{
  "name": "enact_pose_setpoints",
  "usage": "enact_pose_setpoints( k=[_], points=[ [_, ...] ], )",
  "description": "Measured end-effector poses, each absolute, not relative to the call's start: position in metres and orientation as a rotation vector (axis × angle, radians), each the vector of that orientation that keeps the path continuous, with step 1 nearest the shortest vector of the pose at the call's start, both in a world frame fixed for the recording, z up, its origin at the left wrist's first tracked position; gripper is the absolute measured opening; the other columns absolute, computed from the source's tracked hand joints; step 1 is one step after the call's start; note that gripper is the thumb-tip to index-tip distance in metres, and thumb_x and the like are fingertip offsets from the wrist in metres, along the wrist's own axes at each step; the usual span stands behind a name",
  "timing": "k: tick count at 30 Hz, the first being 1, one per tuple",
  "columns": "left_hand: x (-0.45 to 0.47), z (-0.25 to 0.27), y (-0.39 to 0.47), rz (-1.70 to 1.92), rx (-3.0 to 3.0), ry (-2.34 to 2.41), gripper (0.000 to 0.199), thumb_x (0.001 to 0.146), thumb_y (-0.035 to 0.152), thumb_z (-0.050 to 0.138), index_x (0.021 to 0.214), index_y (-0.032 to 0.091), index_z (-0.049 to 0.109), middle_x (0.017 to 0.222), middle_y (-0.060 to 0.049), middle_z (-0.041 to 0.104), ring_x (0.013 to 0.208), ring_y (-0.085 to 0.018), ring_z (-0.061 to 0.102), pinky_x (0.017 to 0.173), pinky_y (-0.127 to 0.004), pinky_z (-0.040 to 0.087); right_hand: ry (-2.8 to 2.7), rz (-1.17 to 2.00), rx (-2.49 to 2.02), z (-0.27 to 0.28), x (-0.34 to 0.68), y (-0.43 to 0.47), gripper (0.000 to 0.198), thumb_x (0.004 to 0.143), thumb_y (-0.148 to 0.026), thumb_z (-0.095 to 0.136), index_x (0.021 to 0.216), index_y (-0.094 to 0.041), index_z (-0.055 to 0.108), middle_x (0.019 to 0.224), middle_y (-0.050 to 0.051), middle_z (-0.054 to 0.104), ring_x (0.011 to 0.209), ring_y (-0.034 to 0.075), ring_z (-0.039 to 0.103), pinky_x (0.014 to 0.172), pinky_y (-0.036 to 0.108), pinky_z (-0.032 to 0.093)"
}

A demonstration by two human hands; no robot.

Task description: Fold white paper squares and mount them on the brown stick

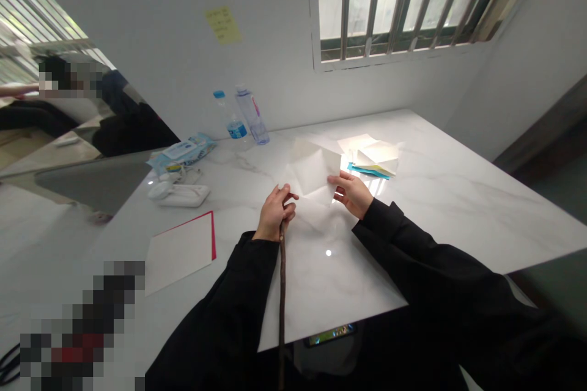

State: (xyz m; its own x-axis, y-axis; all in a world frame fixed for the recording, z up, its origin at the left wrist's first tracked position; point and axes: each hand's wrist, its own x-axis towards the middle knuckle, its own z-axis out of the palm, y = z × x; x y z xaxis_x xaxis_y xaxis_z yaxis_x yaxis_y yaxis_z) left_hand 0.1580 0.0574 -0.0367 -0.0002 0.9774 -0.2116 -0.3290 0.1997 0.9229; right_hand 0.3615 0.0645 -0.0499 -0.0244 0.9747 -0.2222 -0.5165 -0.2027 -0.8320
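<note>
My left hand has its fingers curled round the top of a thin brown stick, which runs down past the table's front edge. Its fingertips lie close to the lower left of a creased, translucent white sheet of paper; whether they touch it I cannot tell. My right hand pinches the sheet's right edge between thumb and fingers, holding it tilted above the marble-patterned table. Behind that hand lie several folded cream papers, with a blue piece under them.
On the left are a white sheet over red paper, a white device and a wipes pack. Two plastic bottles, one blue-capped and one clear, stand by the wall. A phone shows below the front edge.
</note>
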Motion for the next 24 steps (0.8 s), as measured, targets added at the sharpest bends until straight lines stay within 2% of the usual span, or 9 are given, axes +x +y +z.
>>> enact_pose_setpoints(
  k=[2,5,8,14,24],
  points=[
    [0.1581,-0.0373,0.0574,1.206,0.772,1.072,0.04,0.085,0.04,0.084,0.087,0.021,0.049,0.075,0.005,0.063,0.036,0.0,0.028,0.035,-0.016,0.016,-0.658,1.553,-0.954,-0.051,0.3615,0.0655,0.031,0.071,-0.033,0.094,0.092,-0.024,0.073,0.085,-0.002,0.073,0.069,0.012,0.063,0.06,0.024,0.051],
    [0.1571,-0.0387,0.0582,1.208,0.741,1.075,0.039,0.085,0.039,0.084,0.087,0.021,0.049,0.073,0.006,0.062,0.036,0.0,0.028,0.034,-0.015,0.017,-0.573,1.551,-0.963,-0.0537,0.3609,0.0677,0.037,0.076,-0.046,0.094,0.088,-0.024,0.067,0.072,-0.003,0.064,0.063,0.013,0.06,0.056,0.025,0.051],
    [0.1561,-0.0391,0.0591,1.207,0.718,1.076,0.038,0.085,0.037,0.083,0.088,0.021,0.048,0.071,0.007,0.061,0.035,0.0,0.029,0.034,-0.016,0.017,-0.51,1.553,-0.978,-0.0557,0.3609,0.0695,0.038,0.081,-0.05,0.09,0.084,-0.024,0.063,0.065,-0.003,0.057,0.061,0.015,0.058,0.055,0.027,0.05],
    [0.1558,-0.0372,0.0586,1.192,0.704,1.065,0.036,0.085,0.035,0.082,0.087,0.021,0.049,0.069,0.008,0.059,0.035,0.0,0.028,0.034,-0.015,0.017,-0.53,1.565,-0.975,-0.0554,0.3635,0.0698,0.034,0.084,-0.047,0.087,0.084,-0.024,0.062,0.064,-0.004,0.057,0.058,0.014,0.053,0.056,0.027,0.048],
    [0.1561,-0.0367,0.0571,1.156,0.711,1.058,0.032,0.085,0.037,0.077,0.083,0.021,0.049,0.065,0.009,0.052,0.035,-0.001,0.026,0.034,-0.016,0.017,-0.359,1.52,-0.939,-0.0577,0.361,0.073,0.017,0.09,-0.033,0.078,0.092,-0.024,0.064,0.078,0.001,0.072,0.071,0.02,0.069,0.064,0.031,0.06]
  ],
)
